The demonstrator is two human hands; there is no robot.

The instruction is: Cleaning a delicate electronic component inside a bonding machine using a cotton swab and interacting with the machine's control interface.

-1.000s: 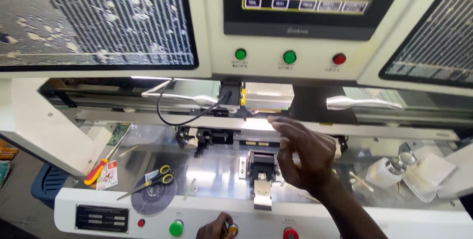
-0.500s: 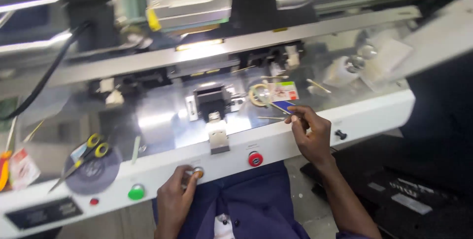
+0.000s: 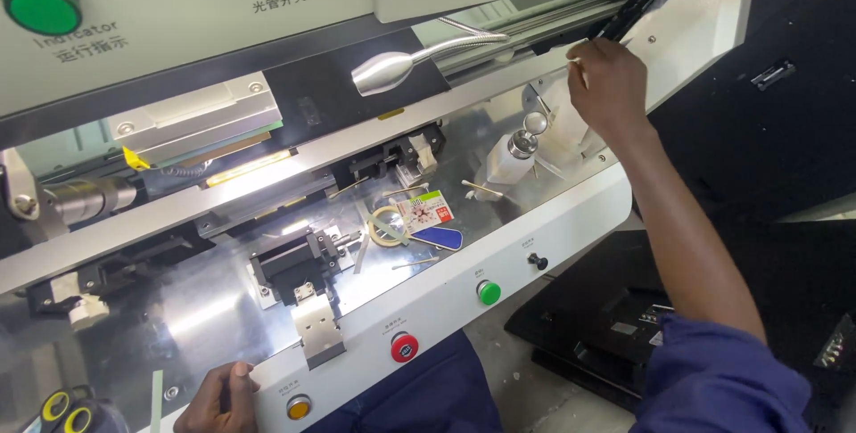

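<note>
I'm in an electronics repair workshop, facing a white bonding machine [image 3: 499, 246] with coloured push buttons [image 3: 488, 292], a gooseneck lamp [image 3: 388, 70] and a steel work plate [image 3: 205, 308].

The person wears a dark navy-blue garment. On the right arm its sleeve [image 3: 713, 379] is pushed or cut to about the elbow, at five o'clock in the view, with a soft folded hem; the forearm beyond it is bare, as is the right hand [image 3: 608, 81] at one o'clock, with no glove, ring or watch showing. The same navy cloth shows at six o'clock, over the lap [image 3: 428, 397]. The left hand [image 3: 217, 399], at seven o'clock, is also bare, short nails visible.
</note>
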